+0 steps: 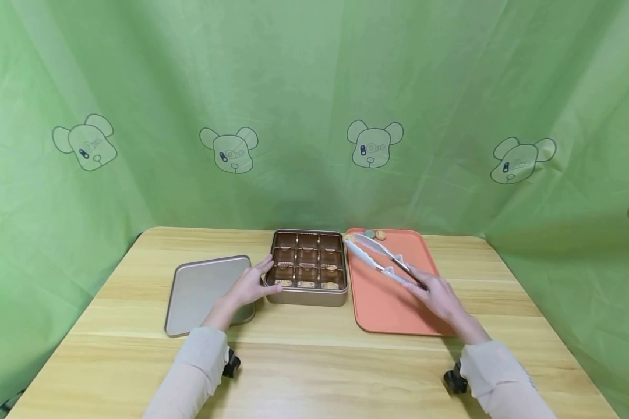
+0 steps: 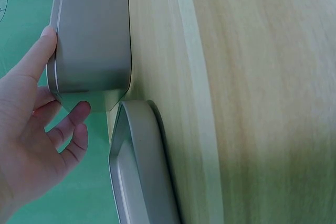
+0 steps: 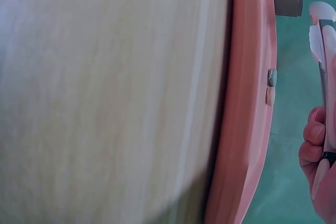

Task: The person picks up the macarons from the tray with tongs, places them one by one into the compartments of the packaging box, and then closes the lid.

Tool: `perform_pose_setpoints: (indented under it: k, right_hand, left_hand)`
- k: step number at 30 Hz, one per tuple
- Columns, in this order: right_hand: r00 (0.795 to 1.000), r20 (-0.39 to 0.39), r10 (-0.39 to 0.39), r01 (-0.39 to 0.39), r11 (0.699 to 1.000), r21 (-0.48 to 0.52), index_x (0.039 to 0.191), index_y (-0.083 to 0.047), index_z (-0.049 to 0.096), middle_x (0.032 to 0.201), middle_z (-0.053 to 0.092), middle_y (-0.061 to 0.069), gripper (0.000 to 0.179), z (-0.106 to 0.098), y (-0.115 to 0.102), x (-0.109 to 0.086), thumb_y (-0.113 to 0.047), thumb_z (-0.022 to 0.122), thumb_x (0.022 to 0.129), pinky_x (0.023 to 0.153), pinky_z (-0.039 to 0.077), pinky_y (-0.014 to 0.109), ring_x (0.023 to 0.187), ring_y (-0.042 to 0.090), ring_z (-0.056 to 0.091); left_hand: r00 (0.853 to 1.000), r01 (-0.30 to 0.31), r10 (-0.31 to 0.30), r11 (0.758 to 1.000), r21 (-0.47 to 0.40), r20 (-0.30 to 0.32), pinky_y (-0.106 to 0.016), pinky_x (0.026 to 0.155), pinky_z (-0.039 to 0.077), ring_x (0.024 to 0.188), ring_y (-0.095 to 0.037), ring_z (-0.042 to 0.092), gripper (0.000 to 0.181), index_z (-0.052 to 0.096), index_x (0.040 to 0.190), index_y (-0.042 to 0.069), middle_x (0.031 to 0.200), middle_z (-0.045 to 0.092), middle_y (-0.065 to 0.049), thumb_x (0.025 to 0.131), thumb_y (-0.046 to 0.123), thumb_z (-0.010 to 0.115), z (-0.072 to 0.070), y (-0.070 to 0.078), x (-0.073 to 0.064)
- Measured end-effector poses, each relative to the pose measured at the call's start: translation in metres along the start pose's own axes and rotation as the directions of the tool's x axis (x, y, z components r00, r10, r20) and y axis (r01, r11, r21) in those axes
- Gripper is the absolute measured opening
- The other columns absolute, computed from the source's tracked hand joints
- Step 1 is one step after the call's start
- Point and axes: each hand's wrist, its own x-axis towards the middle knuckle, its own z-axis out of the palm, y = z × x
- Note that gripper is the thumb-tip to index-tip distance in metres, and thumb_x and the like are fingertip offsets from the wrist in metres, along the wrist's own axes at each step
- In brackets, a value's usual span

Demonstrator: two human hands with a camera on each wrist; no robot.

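My left hand (image 1: 248, 285) holds the near left corner of a metallic tin box (image 1: 306, 298), thumb on the front rim and fingers along the left side. Inside the box, a brown insert has several square compartments; small round cookies sit in the front row, with another at the middle right. My right hand (image 1: 437, 297) grips white-tipped tongs (image 1: 364, 256) over the orange tray (image 1: 398, 308). Between the tong tips, by the box's far right corner, is a pale yellowish cookie (image 1: 349, 237). A green cookie (image 1: 369, 234) and a tan cookie (image 1: 381, 235) lie at the tray's far edge.
The tin's lid (image 1: 207, 294) lies left of the box, partly under my left forearm in the head view. The tray stands close along the box's right side. A green curtain (image 1: 304, 174) hangs behind the wooden table (image 1: 314, 361).
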Motion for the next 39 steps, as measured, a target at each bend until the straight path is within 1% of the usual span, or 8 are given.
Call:
perform_pose_setpoints:
  k: [7,11,18,21,24,29,36,39]
  right_hand:
    - [0.998,0.017,-0.065,0.065,0.997,0.031,0.132,-0.001,0.046,0.126,0.051,0.025,0.056,0.001,-0.007,0.0,-0.03,0.061,0.087,0.089,0.044,0.056,0.111,0.042,0.051]
    - [0.996,0.033,-0.084,0.082,0.995,0.052,0.132,-0.002,0.045,0.127,0.051,0.024,0.056,0.002,-0.012,0.002,-0.031,0.062,0.087,0.091,0.043,0.055,0.112,0.043,0.05]
    - [0.994,0.075,-0.082,0.077,0.995,0.06,0.134,-0.006,0.044,0.131,0.049,0.02,0.057,0.003,-0.02,0.008,-0.034,0.059,0.088,0.092,0.042,0.054,0.115,0.041,0.048]
    - [0.993,0.086,-0.08,0.076,0.996,0.049,0.135,-0.007,0.044,0.13,0.05,0.02,0.058,0.005,-0.023,0.011,-0.037,0.059,0.087,0.091,0.044,0.054,0.114,0.04,0.049]
    - [0.992,0.105,-0.073,0.069,0.997,0.044,0.135,-0.008,0.044,0.13,0.05,0.02,0.06,0.007,-0.026,0.012,-0.04,0.058,0.087,0.091,0.044,0.053,0.115,0.04,0.049]
    - [0.991,0.117,-0.068,0.063,0.997,0.047,0.135,-0.009,0.044,0.129,0.051,0.02,0.06,0.01,-0.031,0.014,-0.041,0.058,0.086,0.092,0.043,0.053,0.115,0.039,0.049]
    - [0.989,0.111,-0.098,0.093,0.994,0.054,0.135,-0.01,0.044,0.129,0.051,0.02,0.06,0.012,-0.036,0.017,-0.041,0.059,0.086,0.092,0.043,0.053,0.115,0.038,0.049]
    - [0.987,0.107,-0.122,0.117,0.992,0.053,0.134,-0.011,0.046,0.127,0.053,0.017,0.058,0.012,-0.036,0.018,-0.041,0.059,0.086,0.085,0.048,0.047,0.11,0.033,0.054]
  left_hand:
    - [1.0,-0.002,0.002,1.0,0.008,-0.007,-0.055,0.109,0.017,0.132,-0.04,0.026,0.078,0.036,0.133,-0.009,0.146,0.024,-0.019,0.077,0.032,0.071,0.0,-0.001,0.001]
    - [1.0,-0.002,0.002,1.0,0.0,-0.007,-0.053,0.109,0.018,0.132,-0.04,0.025,0.078,0.036,0.133,-0.009,0.147,0.024,-0.019,0.077,0.031,0.071,0.0,-0.001,0.001]
    - [1.0,-0.004,0.004,1.0,-0.003,-0.012,-0.052,0.109,0.019,0.131,-0.041,0.026,0.077,0.036,0.133,-0.01,0.146,0.024,-0.019,0.077,0.03,0.071,0.0,0.0,0.001]
    - [1.0,-0.001,0.0,1.0,-0.011,-0.011,-0.049,0.109,0.02,0.131,-0.041,0.026,0.077,0.036,0.133,-0.01,0.147,0.024,-0.02,0.077,0.03,0.071,0.0,0.0,0.001]
    - [1.0,0.008,-0.008,1.0,-0.019,-0.004,-0.048,0.11,0.02,0.131,-0.04,0.026,0.078,0.035,0.134,-0.009,0.147,0.023,-0.019,0.077,0.03,0.071,0.001,0.0,-0.001]
    - [1.0,0.017,-0.017,1.0,-0.025,0.009,-0.049,0.11,0.018,0.132,-0.04,0.024,0.078,0.035,0.134,-0.008,0.148,0.021,-0.017,0.077,0.03,0.071,0.002,0.001,-0.002]
    - [1.0,0.003,-0.003,1.0,-0.008,-0.001,-0.05,0.11,0.018,0.132,-0.04,0.025,0.077,0.035,0.134,-0.009,0.147,0.022,-0.018,0.078,0.029,0.071,0.002,0.001,0.0]
    - [1.0,-0.004,0.004,1.0,-0.022,-0.008,-0.052,0.109,0.018,0.131,-0.041,0.025,0.078,0.035,0.133,-0.01,0.147,0.022,-0.019,0.077,0.03,0.071,0.002,0.0,0.001]
